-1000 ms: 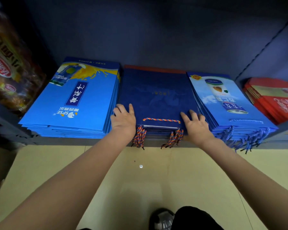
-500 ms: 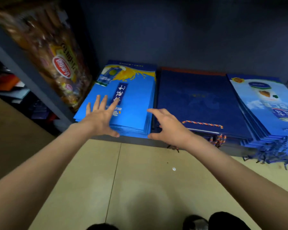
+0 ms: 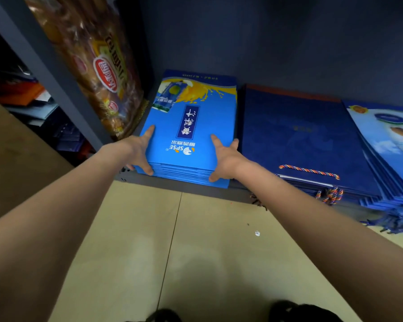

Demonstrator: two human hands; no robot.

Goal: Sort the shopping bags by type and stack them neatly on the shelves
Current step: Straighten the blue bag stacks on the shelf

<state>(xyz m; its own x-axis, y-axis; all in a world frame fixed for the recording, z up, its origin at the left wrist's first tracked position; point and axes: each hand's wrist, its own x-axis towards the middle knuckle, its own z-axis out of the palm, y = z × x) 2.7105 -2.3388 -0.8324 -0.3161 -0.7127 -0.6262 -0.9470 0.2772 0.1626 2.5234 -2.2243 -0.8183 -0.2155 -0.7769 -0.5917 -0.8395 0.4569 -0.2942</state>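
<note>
Since the earlier frame: both hands are now on the bright-blue stack (image 3: 191,135); half a second ago the left hovered spread over its top and the right reached in from the navy side.
Left hand (image 3: 141,151): clasps the stack's left near corner, fingers along the side, thumb on the front edge.
Right hand (image 3: 223,159): clasps the right near corner, fingers laid on the top bag, thumb down the front.
Key relation: the stack lies directly between the hands, its long axis running away from the person toward the shelf's back wall; both hands are equally near.
Neighbours: navy stack (image 3: 305,140) just beside on the right; snack packet (image 3: 98,73) leans at the left.
Shelf (image 3: 196,189): the stack's front edge sits about level with its lip.
Likely step: squaring the stack.
</note>
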